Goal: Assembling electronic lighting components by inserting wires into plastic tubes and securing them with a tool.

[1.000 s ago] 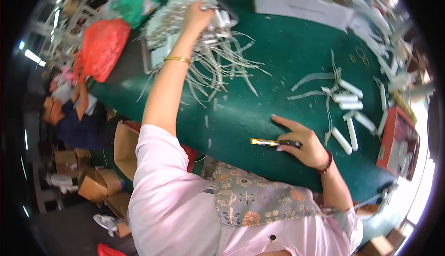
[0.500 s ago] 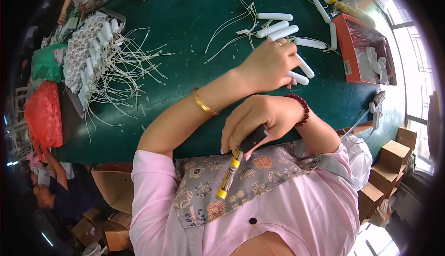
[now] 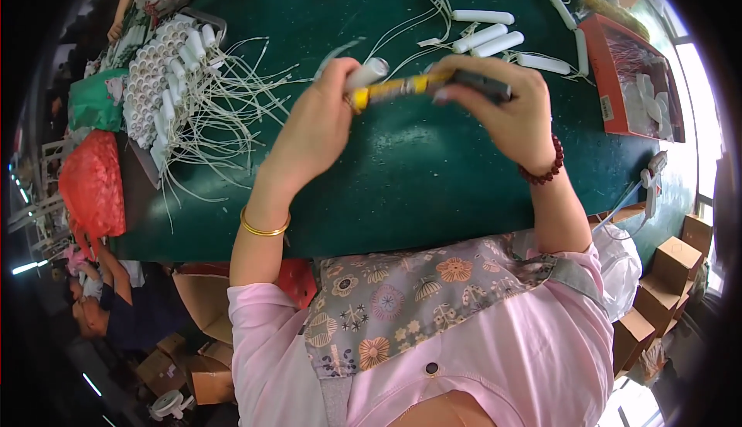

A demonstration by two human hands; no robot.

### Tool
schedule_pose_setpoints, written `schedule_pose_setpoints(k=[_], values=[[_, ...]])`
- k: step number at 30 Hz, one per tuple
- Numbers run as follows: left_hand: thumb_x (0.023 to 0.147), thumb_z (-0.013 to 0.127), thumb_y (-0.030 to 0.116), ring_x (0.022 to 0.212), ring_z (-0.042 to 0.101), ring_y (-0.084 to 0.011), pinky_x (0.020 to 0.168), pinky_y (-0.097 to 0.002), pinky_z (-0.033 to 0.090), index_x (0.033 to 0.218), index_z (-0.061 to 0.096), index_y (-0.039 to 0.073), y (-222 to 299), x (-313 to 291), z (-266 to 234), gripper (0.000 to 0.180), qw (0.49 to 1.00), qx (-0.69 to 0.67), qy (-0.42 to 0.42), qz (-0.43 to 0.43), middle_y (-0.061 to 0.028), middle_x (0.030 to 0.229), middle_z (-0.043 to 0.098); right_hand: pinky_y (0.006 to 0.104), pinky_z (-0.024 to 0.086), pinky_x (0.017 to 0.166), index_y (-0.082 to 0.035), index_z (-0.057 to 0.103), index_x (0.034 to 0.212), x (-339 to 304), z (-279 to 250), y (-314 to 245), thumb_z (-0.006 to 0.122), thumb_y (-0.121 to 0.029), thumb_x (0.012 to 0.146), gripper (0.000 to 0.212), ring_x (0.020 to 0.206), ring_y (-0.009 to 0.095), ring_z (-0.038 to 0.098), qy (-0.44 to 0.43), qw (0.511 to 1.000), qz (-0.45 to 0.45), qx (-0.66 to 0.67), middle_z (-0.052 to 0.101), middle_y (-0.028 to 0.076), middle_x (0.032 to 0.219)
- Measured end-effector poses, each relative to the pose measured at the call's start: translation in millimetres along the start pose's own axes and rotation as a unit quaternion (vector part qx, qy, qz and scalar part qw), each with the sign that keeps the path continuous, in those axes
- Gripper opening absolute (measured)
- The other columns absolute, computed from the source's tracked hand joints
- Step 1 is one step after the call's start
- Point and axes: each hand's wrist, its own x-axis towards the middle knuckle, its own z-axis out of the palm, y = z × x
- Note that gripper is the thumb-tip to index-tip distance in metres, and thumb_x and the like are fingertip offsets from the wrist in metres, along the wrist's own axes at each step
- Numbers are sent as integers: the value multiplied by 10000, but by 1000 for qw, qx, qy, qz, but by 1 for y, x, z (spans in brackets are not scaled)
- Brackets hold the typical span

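My left hand (image 3: 313,129), with a gold bangle on the wrist, is closed on a white tube (image 3: 368,74) whose rounded end points toward the right. A blurred pale wire (image 3: 340,54) shows just beyond its fingers. Held in my right hand (image 3: 506,106), which wears a dark red bead bracelet, is a slim yellow-and-black tool (image 3: 406,88). Its yellow end lies at the white tube, touching or very close; blur hides which. Farther away on the green table, several white tubes (image 3: 483,17) with thin wires lie loose.
At the left, a tray (image 3: 214,25) holds many stacked white tubes, their wires (image 3: 232,110) spilling onto the green table (image 3: 371,210). An orange-red box (image 3: 610,118) with wires and white parts stands at the right. Red bag (image 3: 94,183) and green bag (image 3: 97,102) sit at the left edge.
My left hand has moved from the loose tubes to the left, now with a white tube. My right hand has lifted away from my apron and turned the yellow-and-black tool toward that tube.
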Motion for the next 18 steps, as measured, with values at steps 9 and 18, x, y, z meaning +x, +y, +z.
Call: schedule_pose_setpoints(k=[9,18], values=[[985,472,-68,856,626,-262,801,-366,517,1276,436,-1,-3,-13,-2,301,996,-88,18,10,-176,1020,620,269,547,751,-29,743,1126,9,7,28,754,-58,882,246,823,172,744,42,991,35,-122,760,117,944],[977,509,-59,889,686,-357,810,-423,531,1246,445,-25,0,-13,8,278,995,-91,34,-1,-247,1014,649,318,549,775,-38,740,1090,8,-4,34,753,-61,871,221,840,250,723,9,977,-64,-204,749,123,961]])
